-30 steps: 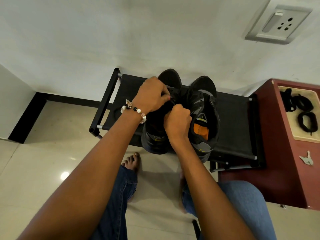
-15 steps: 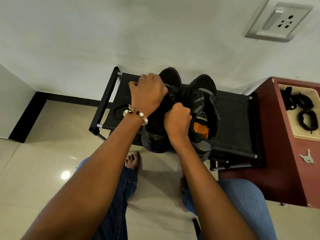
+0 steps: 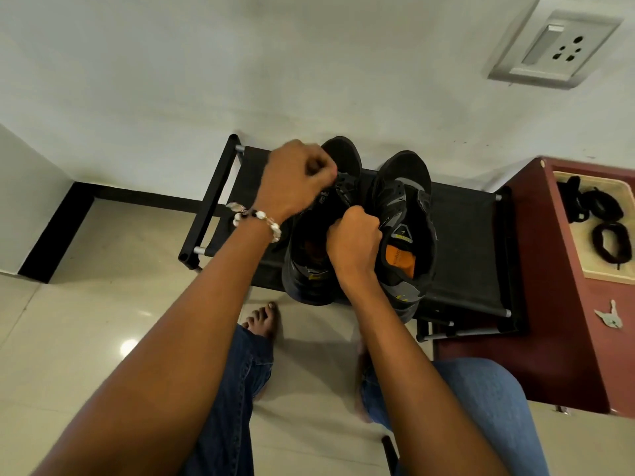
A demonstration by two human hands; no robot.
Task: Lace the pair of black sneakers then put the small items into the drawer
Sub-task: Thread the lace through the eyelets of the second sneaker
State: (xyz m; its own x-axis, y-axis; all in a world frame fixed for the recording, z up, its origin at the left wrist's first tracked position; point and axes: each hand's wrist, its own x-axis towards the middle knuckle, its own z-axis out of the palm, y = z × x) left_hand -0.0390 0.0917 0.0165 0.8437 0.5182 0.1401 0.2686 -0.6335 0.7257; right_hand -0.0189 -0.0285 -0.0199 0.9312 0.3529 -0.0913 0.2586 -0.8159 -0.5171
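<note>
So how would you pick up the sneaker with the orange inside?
Probably by the heel rim of the right sneaker, coming from above on the near side. Its opening faces up, the heel points toward the person, and the right hand is close beside it.

A home entryway; low shoe rack against the wall; tiled floor; wall socket.

head view, steeply downward (close, wide-angle)
</note>
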